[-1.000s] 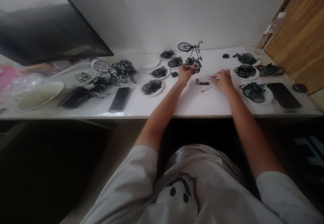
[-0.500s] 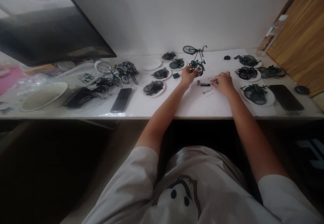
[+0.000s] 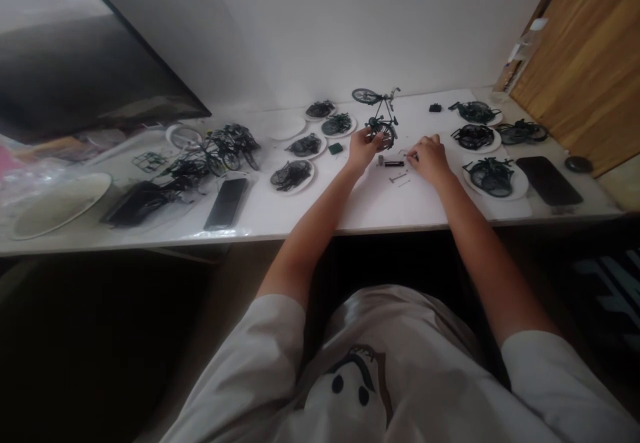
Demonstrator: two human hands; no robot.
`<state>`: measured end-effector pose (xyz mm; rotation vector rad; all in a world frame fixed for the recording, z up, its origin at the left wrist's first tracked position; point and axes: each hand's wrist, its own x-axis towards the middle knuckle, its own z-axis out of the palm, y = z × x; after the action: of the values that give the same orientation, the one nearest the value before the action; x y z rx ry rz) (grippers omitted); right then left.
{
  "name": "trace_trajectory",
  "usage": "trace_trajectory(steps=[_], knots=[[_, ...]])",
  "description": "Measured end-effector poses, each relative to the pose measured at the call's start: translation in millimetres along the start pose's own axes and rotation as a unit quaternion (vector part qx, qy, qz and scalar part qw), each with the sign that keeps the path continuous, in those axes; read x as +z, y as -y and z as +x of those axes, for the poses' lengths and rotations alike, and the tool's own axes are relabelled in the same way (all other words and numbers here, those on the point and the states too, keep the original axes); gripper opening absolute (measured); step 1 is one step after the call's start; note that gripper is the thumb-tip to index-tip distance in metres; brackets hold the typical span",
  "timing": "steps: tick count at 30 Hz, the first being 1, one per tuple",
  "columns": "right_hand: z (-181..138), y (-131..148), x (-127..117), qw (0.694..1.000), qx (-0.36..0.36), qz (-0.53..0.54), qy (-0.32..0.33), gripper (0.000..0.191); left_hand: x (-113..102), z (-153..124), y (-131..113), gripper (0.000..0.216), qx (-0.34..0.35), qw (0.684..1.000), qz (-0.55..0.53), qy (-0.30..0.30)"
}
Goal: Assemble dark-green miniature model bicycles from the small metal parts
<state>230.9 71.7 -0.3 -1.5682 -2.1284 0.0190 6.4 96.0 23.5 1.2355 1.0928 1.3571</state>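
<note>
A dark miniature bicycle [image 3: 383, 127] is held tilted up off the white sheet. My left hand [image 3: 364, 149] is closed around its lower wheel; the other wheel and the handlebar point away towards the wall. To the right, my right hand [image 3: 429, 157] is pinched close to the sheet, and whatever sits between its fingertips is too small to make out. Between the hands lie a small black bar-shaped piece [image 3: 394, 163] with a grey end, and a thin T-shaped metal tool [image 3: 399, 177] nearer to me.
White plates of dark bicycle parts stand left [image 3: 293, 176] and right [image 3: 495, 177]. Several assembled miniature bicycles [image 3: 233, 148] cluster at left, beside a phone [image 3: 227, 204] and a large bowl [image 3: 63, 206]. Another phone [image 3: 549, 181] lies right. A monitor [image 3: 100, 63] overhangs the left back.
The whole view has shifted, so the table appears further left. My left hand keeps its hold on the bicycle, and my right hand stays pinched by the small parts.
</note>
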Motion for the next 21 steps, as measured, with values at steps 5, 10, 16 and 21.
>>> trace_trajectory(steps=[5,10,16,21], knots=[[1.0,-5.5,13.4,1.000,-0.012,0.008,-0.020,0.028,0.7,-0.1,2.2,0.018,0.012,1.000,-0.004,0.015],[5.3,-0.9,8.7,0.998,-0.010,0.046,-0.039,0.014,1.5,5.3,13.7,0.032,0.080,0.996,0.030,0.026],[10.3,12.6,2.3,0.976,-0.067,0.171,-0.118,0.014,-0.5,10.6,28.3,0.031,0.168,0.978,0.109,0.061],[11.1,14.0,7.5,0.962,-0.076,0.217,-0.148,0.007,0.8,7.7,29.6,0.037,0.196,0.967,0.132,0.093]])
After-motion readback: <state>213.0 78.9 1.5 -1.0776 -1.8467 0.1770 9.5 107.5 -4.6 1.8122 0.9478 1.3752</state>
